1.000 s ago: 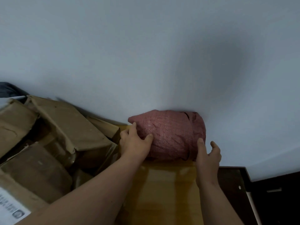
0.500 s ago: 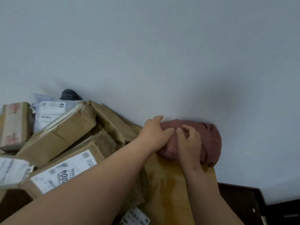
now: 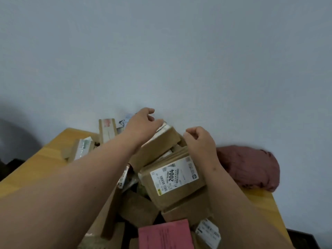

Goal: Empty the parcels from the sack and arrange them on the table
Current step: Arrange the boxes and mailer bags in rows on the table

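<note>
A heap of brown cardboard parcels covers the wooden table (image 3: pixel 46 159). The crumpled red mesh sack (image 3: pixel 251 168) lies bunched against the wall at the table's far right, with neither hand on it. My left hand (image 3: pixel 143 125) lies with fingers spread on the far end of a tilted brown box (image 3: pixel 158 150) at the top of the heap. My right hand (image 3: pixel 199 142) hovers with fingers curled and nothing in them, just beyond the box labelled 2004 (image 3: pixel 172 182), its wrist touching that box's far edge.
A pink flat parcel (image 3: pixel 165 236) and a small white-labelled packet (image 3: pixel 208 232) lie at the near edge. More labelled boxes (image 3: pixel 106 130) stand at the back left by the grey wall. Bare tabletop shows at the left and the right front corner.
Both hands have let go of the red sack and moved left onto the parcel heap. The sack stays bunched by the wall. The view has swung left and down.
</note>
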Motion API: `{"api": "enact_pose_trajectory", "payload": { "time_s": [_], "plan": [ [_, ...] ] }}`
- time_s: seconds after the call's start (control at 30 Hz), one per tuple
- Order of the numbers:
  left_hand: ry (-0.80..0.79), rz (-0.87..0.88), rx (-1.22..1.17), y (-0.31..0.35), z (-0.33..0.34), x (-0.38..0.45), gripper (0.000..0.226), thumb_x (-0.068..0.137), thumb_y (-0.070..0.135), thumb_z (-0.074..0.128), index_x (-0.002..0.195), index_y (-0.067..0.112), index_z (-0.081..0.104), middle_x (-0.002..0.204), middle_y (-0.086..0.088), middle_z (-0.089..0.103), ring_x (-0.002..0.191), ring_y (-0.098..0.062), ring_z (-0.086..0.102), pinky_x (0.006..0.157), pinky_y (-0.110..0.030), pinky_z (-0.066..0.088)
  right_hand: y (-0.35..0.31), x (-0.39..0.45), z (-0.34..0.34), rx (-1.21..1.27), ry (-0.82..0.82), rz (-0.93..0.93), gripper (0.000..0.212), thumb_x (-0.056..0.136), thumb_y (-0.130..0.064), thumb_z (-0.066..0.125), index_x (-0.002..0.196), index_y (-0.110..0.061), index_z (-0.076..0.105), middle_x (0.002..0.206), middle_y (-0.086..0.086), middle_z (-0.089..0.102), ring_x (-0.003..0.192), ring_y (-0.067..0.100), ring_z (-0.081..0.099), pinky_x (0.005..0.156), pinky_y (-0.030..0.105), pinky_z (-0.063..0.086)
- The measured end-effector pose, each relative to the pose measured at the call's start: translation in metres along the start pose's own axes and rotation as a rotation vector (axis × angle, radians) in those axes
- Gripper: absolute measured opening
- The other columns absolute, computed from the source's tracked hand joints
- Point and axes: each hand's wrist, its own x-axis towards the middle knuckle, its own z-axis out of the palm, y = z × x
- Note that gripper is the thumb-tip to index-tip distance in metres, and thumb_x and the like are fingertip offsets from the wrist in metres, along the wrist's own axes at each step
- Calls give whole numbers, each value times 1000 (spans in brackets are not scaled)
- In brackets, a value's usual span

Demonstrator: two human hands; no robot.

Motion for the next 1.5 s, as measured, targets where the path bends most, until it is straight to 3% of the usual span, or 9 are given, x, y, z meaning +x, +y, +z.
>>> {"api": "enact_pose_trajectory", "payload": {
  "time_s": [0.23,0.43,0.6,0.7,0.83,1.0,1.17,1.27,1.5],
  "plan": [
    [50,-113,29,-80,-91,-19,51,91,28,62,139,16,46,113,-4,56,94,-18,55,72,-28,42,-51,-32,76,-284,-69,-132,20,90,-33,56,108,-24,62,111,-2,57,108,20,53,95,47,46],
    [-61,-116,167,-108,-95,-18,66,89,37,66,145,17,39,137,-8,52,103,-20,52,79,-31,44,-51,-18,72,-639,-47,-80,44,89,-45,51,128,-24,53,130,4,50,117,25,47,98,44,38],
    [-212,-19,417,-111,-53,3,90,77,58,69,149,20,31,149,-8,40,130,-28,44,105,-44,43,-30,-24,66,-969,-375,-33,101,64,-93,36,145,-32,39,157,5,27,145,33,20,115,60,4],
    [-253,31,586,-113,-27,19,101,69,66,69,150,27,24,150,-4,36,135,-29,37,109,-49,37,-15,-32,58,-1027,-455,-44,109,57,-100,27,145,-37,41,160,0,24,149,32,9,112,64,-11],
    [-303,-12,578,-123,-11,36,118,59,69,74,152,33,11,151,-2,30,137,-29,31,109,-53,35,5,-28,24,-876,-386,-2,96,65,-94,34,143,-40,42,160,-4,21,150,25,5,112,67,-11],
    [-354,-65,559,-139,-12,52,108,54,66,77,144,39,24,139,-5,46,127,-33,42,107,-50,34,59,-29,-4,-459,157,221,108,64,-79,67,150,-26,30,162,6,11,149,32,6,117,60,14],
    [-377,-124,509,-145,-5,51,98,58,64,78,141,40,34,125,-7,56,120,-35,44,106,-44,30,109,-33,-1,73,143,593,145,32,-85,79,151,-28,20,149,5,42,134,29,44,106,55,43],
    [-322,-168,403,-145,0,50,118,40,77,74,143,40,31,124,-6,47,113,-32,49,99,-49,45,113,-34,0,109,142,557,130,35,-77,84,143,-23,37,133,1,58,118,23,58,96,50,52],
    [-213,-134,148,-136,2,38,105,59,57,82,147,34,29,130,-6,32,113,-28,44,93,-41,50,92,-38,-12,189,262,473,106,36,-74,84,124,-20,56,113,0,68,100,21,67,84,48,58]
  ]
}}
